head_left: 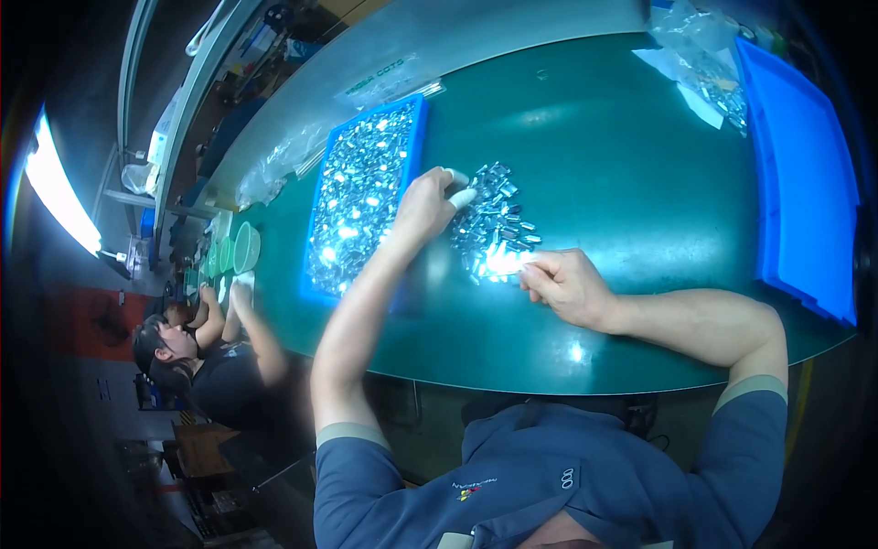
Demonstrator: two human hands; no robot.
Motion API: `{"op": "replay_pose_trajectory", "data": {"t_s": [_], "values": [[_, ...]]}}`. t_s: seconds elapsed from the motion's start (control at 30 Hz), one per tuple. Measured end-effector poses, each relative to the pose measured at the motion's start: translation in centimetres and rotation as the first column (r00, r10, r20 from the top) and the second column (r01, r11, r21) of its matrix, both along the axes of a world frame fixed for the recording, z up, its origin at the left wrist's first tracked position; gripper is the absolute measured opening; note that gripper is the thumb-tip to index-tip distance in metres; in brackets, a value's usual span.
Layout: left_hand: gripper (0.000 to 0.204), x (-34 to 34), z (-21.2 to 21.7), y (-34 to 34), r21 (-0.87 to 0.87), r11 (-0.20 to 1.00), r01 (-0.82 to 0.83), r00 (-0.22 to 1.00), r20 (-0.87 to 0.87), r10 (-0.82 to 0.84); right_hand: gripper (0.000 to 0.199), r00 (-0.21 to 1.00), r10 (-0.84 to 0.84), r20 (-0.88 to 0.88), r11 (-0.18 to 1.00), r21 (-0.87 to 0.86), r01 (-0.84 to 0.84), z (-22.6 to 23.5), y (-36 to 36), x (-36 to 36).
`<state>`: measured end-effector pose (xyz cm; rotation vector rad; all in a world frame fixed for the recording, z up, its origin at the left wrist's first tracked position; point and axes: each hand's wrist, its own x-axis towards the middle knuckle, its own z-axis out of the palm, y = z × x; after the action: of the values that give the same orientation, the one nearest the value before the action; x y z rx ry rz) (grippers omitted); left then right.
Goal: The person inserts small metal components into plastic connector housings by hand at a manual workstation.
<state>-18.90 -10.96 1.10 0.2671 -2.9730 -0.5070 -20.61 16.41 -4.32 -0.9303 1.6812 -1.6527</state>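
A loose pile of small shiny metal pieces [494, 215] lies on the green table in front of me. My left hand [428, 209] hovers at the pile's left side, with white covers on its thumb and a fingertip. Those two tips stand apart, and I see nothing held between them. At the pile's lower right edge, my right hand [569, 285] has thumb and fingers pinched together. Bright glare hides what is in that pinch. Left of the pile, a blue tray [420, 137] is full of similar metal pieces, and my left forearm passes along its right edge.
A large blue bin [805, 174] stands tilted at the right edge of the green table [631, 165]. Clear plastic bags with metal pieces [709, 69] lie at the far right. Crumpled plastic [274, 169] and green bowls [245, 247] are at left, where a co-worker [219, 366] sits.
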Motion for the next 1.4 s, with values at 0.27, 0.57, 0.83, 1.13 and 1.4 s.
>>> {"op": "replay_pose_trajectory", "data": {"t_s": [0.27,0.57,0.83,1.13,1.4], "values": [[0.020,3.7,-0.6,2.5,0.380,0.914,-0.139,0.959,-0.180,0.221,0.023,0.998,-0.007,0.058,1.000,0.009,0.007,-0.3,0.6,-0.1],[0.023,10.2,-4.0,8.3,0.970,0.241,-0.028,0.899,-0.081,0.430,0.021,0.994,-0.014,0.105,1.000,0.023,0.012,-0.3,0.2,-0.4],[0.018,12.2,-4.9,10.7,0.973,0.230,0.005,0.894,-0.107,0.435,0.025,0.997,-0.034,0.066,0.999,-0.039,0.037,-0.3,0.2,0.0],[0.015,12.6,-5.9,11.8,0.968,0.220,0.122,0.920,-0.193,0.340,0.045,0.994,0.103,-0.020,0.986,0.131,-0.100,0.5,0.2,0.4],[0.015,12.9,-5.6,12.1,0.965,0.209,0.159,0.917,-0.222,0.330,0.041,0.993,0.116,-0.013,0.980,0.163,-0.112,0.1,-0.1,0.2]]}}
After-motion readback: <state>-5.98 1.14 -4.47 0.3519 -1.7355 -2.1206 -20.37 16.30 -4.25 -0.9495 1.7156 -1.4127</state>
